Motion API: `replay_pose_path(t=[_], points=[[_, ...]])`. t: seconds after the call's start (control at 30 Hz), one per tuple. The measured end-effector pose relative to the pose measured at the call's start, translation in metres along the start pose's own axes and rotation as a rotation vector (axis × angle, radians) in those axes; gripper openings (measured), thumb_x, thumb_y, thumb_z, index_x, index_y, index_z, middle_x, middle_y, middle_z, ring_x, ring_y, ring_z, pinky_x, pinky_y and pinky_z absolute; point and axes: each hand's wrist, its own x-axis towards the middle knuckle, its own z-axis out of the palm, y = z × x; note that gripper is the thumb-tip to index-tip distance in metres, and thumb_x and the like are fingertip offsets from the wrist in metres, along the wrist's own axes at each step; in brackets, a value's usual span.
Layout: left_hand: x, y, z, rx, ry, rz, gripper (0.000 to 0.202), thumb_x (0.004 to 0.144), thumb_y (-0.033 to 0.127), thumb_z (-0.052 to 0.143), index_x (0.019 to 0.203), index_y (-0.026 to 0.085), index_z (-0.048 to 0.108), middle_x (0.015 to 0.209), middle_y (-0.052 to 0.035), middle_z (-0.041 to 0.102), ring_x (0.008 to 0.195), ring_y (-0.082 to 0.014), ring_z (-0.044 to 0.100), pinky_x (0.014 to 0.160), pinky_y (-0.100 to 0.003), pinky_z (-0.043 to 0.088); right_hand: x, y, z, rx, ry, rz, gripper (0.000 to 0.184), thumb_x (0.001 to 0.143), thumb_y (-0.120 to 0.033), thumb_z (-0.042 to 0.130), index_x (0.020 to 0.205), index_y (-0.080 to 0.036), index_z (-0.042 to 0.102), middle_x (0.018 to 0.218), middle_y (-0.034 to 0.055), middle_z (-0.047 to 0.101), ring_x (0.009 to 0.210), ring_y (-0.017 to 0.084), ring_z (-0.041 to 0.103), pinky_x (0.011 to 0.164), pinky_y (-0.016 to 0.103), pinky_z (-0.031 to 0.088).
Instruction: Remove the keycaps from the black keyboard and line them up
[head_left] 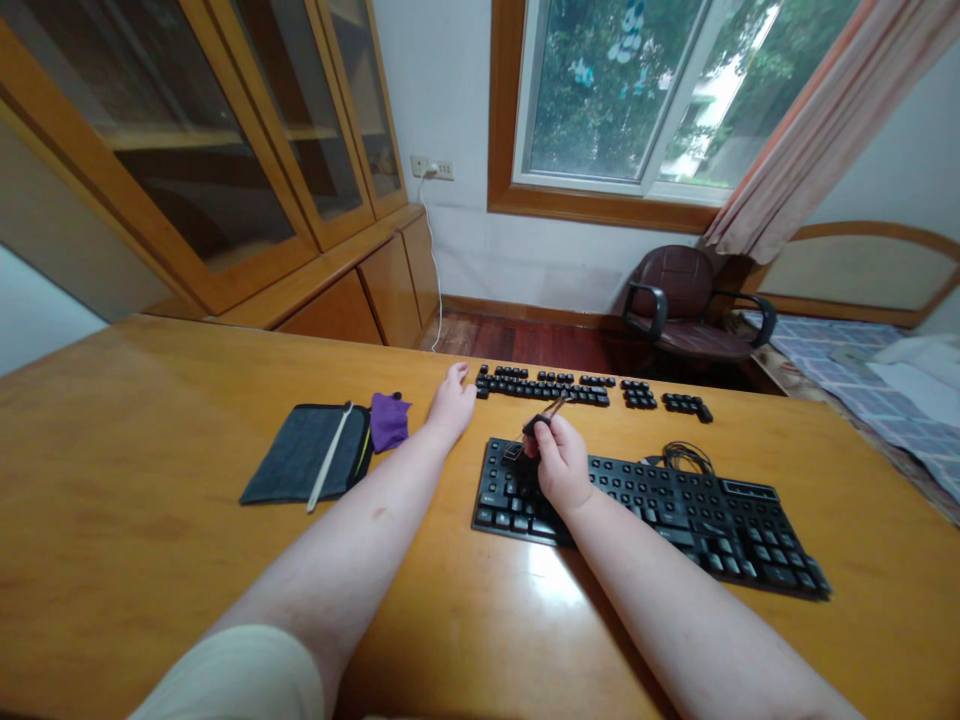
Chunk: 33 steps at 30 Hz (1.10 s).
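Observation:
My right hand (564,462) is closed around a keycap puller (537,424) with a black body and thin wire loops at its ends. It is over the upper left part of a black keyboard (679,520), where the top rows show bare switches and the lower rows still carry keys. My left hand (452,400) lies on the desk with its fingers stretched out, beside the left end of the loose black keycaps (551,389). Nothing shows in that hand. The keycaps stand in rows along the far edge of the desk.
Left of my left arm lie a dark grey zip pouch (289,455), a pale thin stick (330,458) across it and a purple cloth (389,421). A coiled black cable (688,458) sits behind the keyboard. Beyond the wooden desk (135,480) stands an office chair (682,300).

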Motion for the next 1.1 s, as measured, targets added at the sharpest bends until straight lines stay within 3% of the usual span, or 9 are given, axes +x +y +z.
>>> replay_pose_path(t=[0.13, 0.23, 0.33, 0.4, 0.5, 0.63, 0.73, 0.83, 1.1], points=[[-0.012, 0.041, -0.032, -0.166, 0.202, 0.19, 0.041, 0.08, 0.012, 0.037, 0.121, 0.016, 0.041, 0.124, -0.0076, 0.054, 0.116, -0.0161, 0.05, 0.102, -0.03, 0.038, 0.003, -0.005, -0.001, -0.062, -0.098, 0.006, 0.025, 0.091, -0.034, 0.039, 0.076, -0.02, 0.053, 0.057, -0.0017, 0.05, 0.053, 0.013, 0.049, 0.054, 0.026, 0.039], [-0.026, 0.078, -0.064, -0.214, 0.082, 0.27, 0.038, 0.079, 0.012, 0.037, 0.115, 0.017, 0.049, 0.115, -0.0048, 0.059, 0.105, -0.0171, 0.056, 0.095, -0.031, 0.044, 0.01, -0.016, -0.007, -0.081, -0.234, 0.023, 0.024, 0.091, -0.034, 0.039, 0.08, -0.02, 0.055, 0.055, -0.0029, 0.051, 0.052, 0.013, 0.05, 0.054, 0.025, 0.039], [-0.045, 0.098, -0.082, -0.102, -0.04, 0.271, 0.038, 0.075, 0.012, 0.042, 0.11, 0.018, 0.056, 0.112, -0.0036, 0.061, 0.102, -0.0185, 0.057, 0.095, -0.034, 0.045, 0.02, -0.028, -0.018, -0.163, -0.406, 0.0, 0.024, 0.089, -0.032, 0.042, 0.075, -0.019, 0.056, 0.054, -0.0032, 0.054, 0.055, 0.013, 0.053, 0.059, 0.025, 0.041], [-0.062, 0.096, -0.081, 0.021, -0.118, 0.28, 0.04, 0.074, 0.011, 0.042, 0.11, 0.017, 0.057, 0.115, -0.0047, 0.059, 0.109, -0.0203, 0.053, 0.101, -0.037, 0.039, 0.024, -0.032, -0.024, -0.234, -0.481, -0.006, 0.024, 0.088, -0.029, 0.045, 0.069, -0.019, 0.055, 0.056, -0.0024, 0.056, 0.057, 0.013, 0.054, 0.06, 0.025, 0.041], [-0.092, 0.077, -0.064, 0.083, -0.303, 0.28, 0.048, 0.075, 0.015, 0.046, 0.123, 0.014, 0.049, 0.132, -0.0104, 0.048, 0.125, -0.0237, 0.04, 0.109, -0.04, 0.027, 0.027, -0.032, -0.028, -0.271, -0.569, 0.049, 0.023, 0.086, -0.026, 0.046, 0.067, -0.017, 0.055, 0.057, -0.0017, 0.057, 0.055, 0.012, 0.055, 0.059, 0.024, 0.042], [-0.119, 0.046, -0.042, -0.01, -0.466, 0.263, 0.075, 0.079, 0.042, 0.055, 0.14, 0.013, 0.023, 0.144, -0.015, 0.03, 0.133, -0.028, 0.027, 0.11, -0.044, 0.024, 0.025, -0.026, -0.025, -0.205, -0.66, 0.151, 0.021, 0.087, -0.027, 0.045, 0.074, -0.016, 0.057, 0.06, -0.0008, 0.059, 0.055, 0.012, 0.058, 0.056, 0.023, 0.044], [-0.121, 0.036, -0.034, 0.06, -0.612, 0.312, 0.107, 0.061, 0.057, 0.067, 0.143, 0.014, 0.012, 0.148, -0.0171, 0.018, 0.137, -0.0348, 0.012, 0.11, -0.053, 0.015, 0.023, -0.023, -0.023, -0.175, -0.707, 0.195, 0.02, 0.087, -0.028, 0.044, 0.082, -0.016, 0.059, 0.062, 0.0, 0.061, 0.055, 0.013, 0.061, 0.056, 0.023, 0.046], [-0.116, 0.033, -0.03, 0.13, -0.672, 0.353, 0.126, 0.048, 0.062, 0.072, 0.143, 0.012, 0.006, 0.149, -0.0204, 0.012, 0.137, -0.0356, 0.007, 0.11, -0.054, 0.011, 0.024, -0.022, -0.024, -0.209, -0.739, 0.191, 0.02, 0.088, -0.027, 0.043, 0.083, -0.016, 0.06, 0.064, 0.001, 0.063, 0.056, 0.013, 0.062, 0.058, 0.024, 0.047], [-0.111, 0.029, -0.027, 0.206, -0.719, 0.449, 0.123, 0.048, 0.063, 0.071, 0.143, 0.014, 0.01, 0.149, -0.0207, 0.011, 0.138, -0.034, 0.005, 0.11, -0.055, 0.003, 0.024, -0.031, -0.026, -0.258, -0.805, 0.094, 0.018, 0.086, -0.02, 0.045, 0.083, -0.016, 0.063, 0.068, 0.0018, 0.067, 0.059, 0.012, 0.063, 0.063, 0.023, 0.047]])
